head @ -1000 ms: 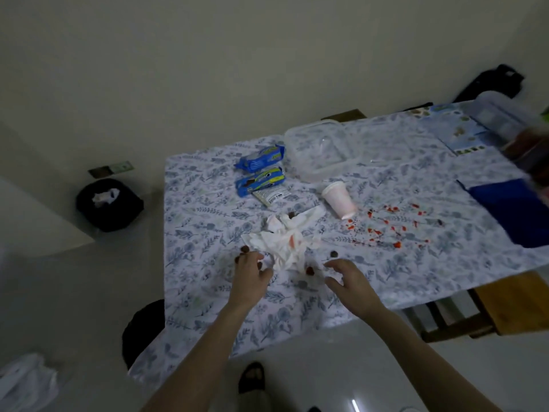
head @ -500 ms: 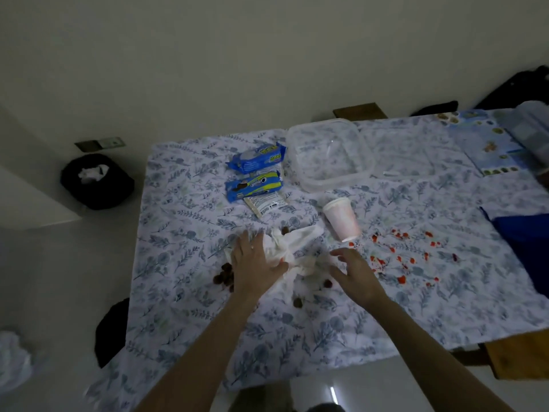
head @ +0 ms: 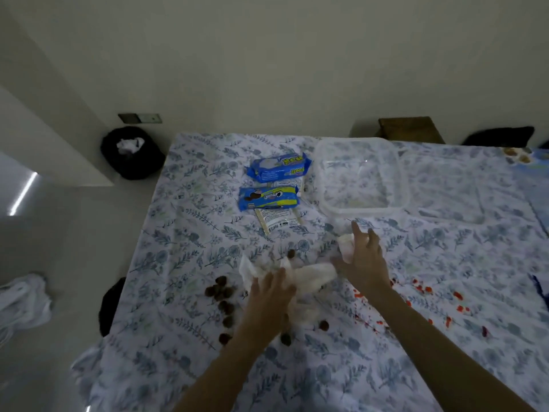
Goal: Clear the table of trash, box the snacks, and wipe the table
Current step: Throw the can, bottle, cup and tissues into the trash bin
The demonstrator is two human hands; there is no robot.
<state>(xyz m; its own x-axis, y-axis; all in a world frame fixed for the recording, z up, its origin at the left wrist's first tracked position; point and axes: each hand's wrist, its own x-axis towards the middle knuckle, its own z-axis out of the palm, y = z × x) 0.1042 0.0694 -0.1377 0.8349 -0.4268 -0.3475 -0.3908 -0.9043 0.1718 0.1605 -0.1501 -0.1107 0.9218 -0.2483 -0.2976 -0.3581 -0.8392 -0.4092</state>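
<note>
Head view: on the cloth-covered surface [head: 184,233] a crumpled tissue [head: 312,276] is pressed under the left grip [head: 270,295], whose fingers are laid nearly straight, with nothing clasped. The right grip [head: 364,263] is spread wide against a white cup [head: 346,248], not closed round it. Brown balls [head: 219,292] are scattered left of the tissue, red bits [head: 430,292] right. Blue snack packs [head: 269,197] and a clear box [head: 361,176] are set farther back.

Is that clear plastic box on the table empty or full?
Empty. Only the floral tablecloth shows through the clear plastic box; both blue snack packs lie outside it.
</note>
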